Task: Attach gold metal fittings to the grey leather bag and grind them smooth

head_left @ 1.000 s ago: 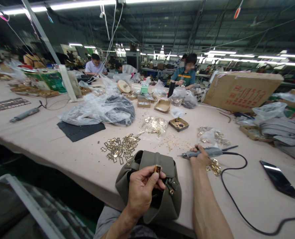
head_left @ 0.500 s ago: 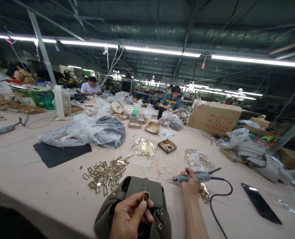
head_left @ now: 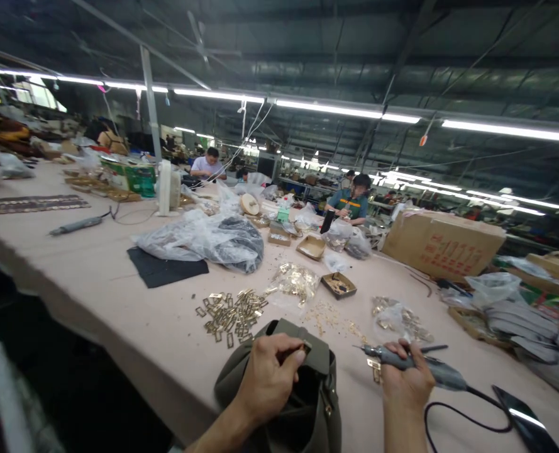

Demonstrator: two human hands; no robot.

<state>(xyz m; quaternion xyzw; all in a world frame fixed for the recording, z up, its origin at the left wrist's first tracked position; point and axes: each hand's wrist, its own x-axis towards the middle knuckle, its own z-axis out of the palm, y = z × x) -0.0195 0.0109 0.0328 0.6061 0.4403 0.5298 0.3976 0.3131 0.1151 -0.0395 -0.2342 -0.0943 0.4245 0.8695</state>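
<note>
My left hand (head_left: 270,379) is closed in a pinch at the flap (head_left: 317,361) of an olive-green bag (head_left: 232,372). A small gold metal fitting (head_left: 306,345) shows at its fingertips, mostly hidden by thumb and fingers. The bag stands near the table's front edge, its mouth dark below the flap. To the right, my right hand (head_left: 407,372) is wrapped around a grey electric screwdriver (head_left: 445,374), whose thin bit points left, apart from the bag. Some gold pieces (head_left: 374,369) lie on the table just under the screwdriver's front end.
Gold rectangular frames (head_left: 232,316) lie piled left of the bag. Behind are loose gold bits, a plastic bag of gold parts (head_left: 294,282) and a small tray (head_left: 338,287). A black phone-like slab (head_left: 524,415) and the screwdriver's cable lie right. Co-workers sit across the table.
My view has swung left, so the table things sit further right. My left hand has turned its back upward, hiding more of the fitting. The right hand still grips the screwdriver.
</note>
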